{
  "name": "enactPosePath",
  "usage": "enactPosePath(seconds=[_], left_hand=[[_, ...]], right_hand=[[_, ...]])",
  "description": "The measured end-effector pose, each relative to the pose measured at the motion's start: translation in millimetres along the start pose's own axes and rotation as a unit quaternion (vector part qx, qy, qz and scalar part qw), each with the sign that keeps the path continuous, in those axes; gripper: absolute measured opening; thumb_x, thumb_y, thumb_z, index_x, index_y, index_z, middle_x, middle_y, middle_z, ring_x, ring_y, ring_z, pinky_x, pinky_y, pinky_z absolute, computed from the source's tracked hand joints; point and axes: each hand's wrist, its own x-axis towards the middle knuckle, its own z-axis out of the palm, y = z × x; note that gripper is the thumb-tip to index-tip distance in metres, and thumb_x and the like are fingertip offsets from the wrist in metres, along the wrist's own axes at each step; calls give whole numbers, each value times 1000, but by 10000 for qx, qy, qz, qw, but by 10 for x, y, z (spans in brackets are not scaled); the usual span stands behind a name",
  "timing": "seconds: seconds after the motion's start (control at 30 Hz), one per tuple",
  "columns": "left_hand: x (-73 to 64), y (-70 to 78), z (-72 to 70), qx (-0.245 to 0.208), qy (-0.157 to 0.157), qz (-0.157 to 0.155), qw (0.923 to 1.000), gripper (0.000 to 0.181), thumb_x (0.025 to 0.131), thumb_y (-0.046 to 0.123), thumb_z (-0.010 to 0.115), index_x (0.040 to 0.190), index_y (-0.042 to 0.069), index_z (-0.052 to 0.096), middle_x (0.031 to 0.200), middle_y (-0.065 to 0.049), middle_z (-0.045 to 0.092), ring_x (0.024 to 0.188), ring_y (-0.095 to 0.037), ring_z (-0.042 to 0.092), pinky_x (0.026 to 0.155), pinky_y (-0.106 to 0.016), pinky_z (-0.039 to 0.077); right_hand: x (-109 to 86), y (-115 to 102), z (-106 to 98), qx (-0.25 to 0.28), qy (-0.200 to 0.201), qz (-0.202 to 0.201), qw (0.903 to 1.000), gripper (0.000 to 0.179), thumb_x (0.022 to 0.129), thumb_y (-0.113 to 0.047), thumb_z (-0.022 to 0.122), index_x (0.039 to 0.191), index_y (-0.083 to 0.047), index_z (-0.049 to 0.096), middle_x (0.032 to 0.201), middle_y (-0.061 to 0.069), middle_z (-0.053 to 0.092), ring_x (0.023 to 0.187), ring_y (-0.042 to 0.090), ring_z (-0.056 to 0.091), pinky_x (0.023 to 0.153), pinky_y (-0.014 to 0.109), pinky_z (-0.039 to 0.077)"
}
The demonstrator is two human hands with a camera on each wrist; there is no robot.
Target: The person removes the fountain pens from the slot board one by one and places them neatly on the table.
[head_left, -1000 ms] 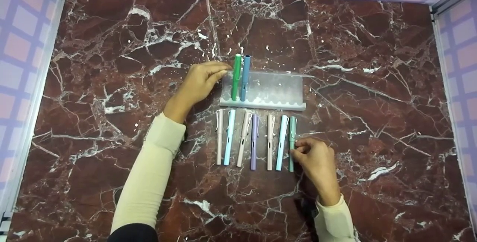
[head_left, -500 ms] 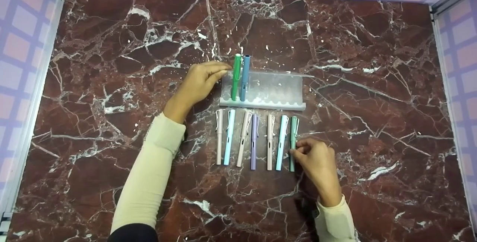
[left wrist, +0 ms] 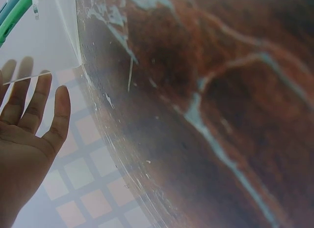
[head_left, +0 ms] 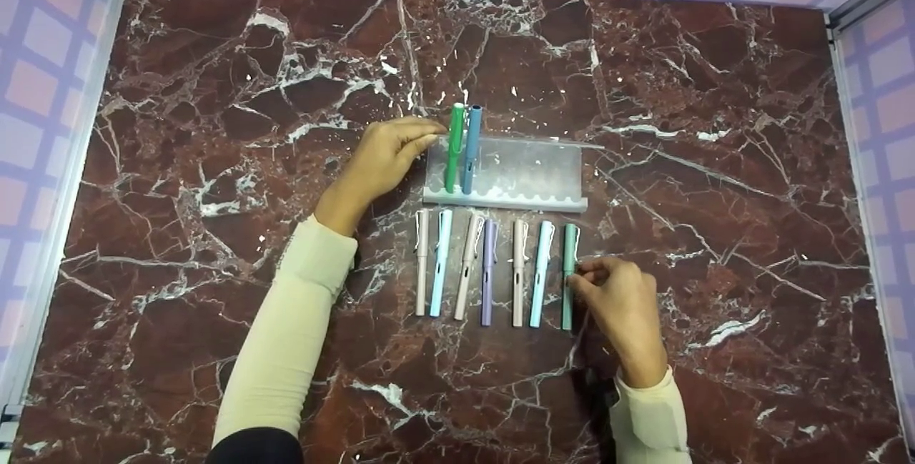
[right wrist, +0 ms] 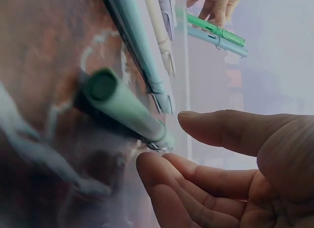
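Observation:
In the head view my left hand [head_left: 392, 156] pinches the top left corner of a clear acrylic pen stand [head_left: 529, 167]; the left wrist view shows its fingers [left wrist: 37, 102] at the panel's edge. A bright green pen [head_left: 454, 149] and a blue pen [head_left: 472, 149] stand in the stand's left slots. My right hand [head_left: 618, 303] is beside a dark green pen [head_left: 568, 249] lying at the row's right end. The right wrist view shows thumb and fingers parted, fingertips right at that pen's far end.
Left of the dark green pen lie a light blue pen [head_left: 541, 271], a taupe pen [head_left: 518, 271], a purple pen [head_left: 488, 271] and several more. They sit in front of the stand on the dark red marbled table [head_left: 715, 185]. Checkered panels [head_left: 50, 92] border the table.
The dark green pen has shifted slightly right, away from the light blue pen, and my right hand has moved right with it. My left hand and the stand have stayed put.

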Motion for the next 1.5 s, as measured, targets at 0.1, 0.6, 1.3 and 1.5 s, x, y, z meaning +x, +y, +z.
enactPosePath(seconds=[0.1,0.6,1.3,1.5], left_hand=[[3,-4,-1,12,6,69,10000,23,100,13,60,117,2,72,127,-14,68,123,-26,63,112,-30,46],[2,-5,-1,-7,10,60,10000,23,101,13,60,117,3,72,126,-14,69,122,-25,63,112,-30,46],[16,2,-4,-7,-54,-133,9999,25,101,16,60,120,5,71,129,-13,68,125,-24,61,114,-29,44],[11,-13,2,-21,-42,-176,9998,25,101,17,60,120,6,71,128,-12,68,125,-23,61,114,-29,44]], right_hand=[[34,-59,-51,-9,111,-92,9999,19,83,-18,82,94,-4,75,84,9,76,73,28,72,76,48,59],[319,-672,-201,642,-117,-735,9952,27,86,-21,80,106,-4,74,94,10,76,77,23,72,67,34,63],[860,-1217,202,1667,-439,-974,9802,26,90,-15,75,113,-3,73,108,10,75,91,22,74,78,31,62],[900,-1259,358,1985,-513,-871,9749,24,91,-11,74,113,-2,72,108,12,75,88,21,74,73,24,62]])
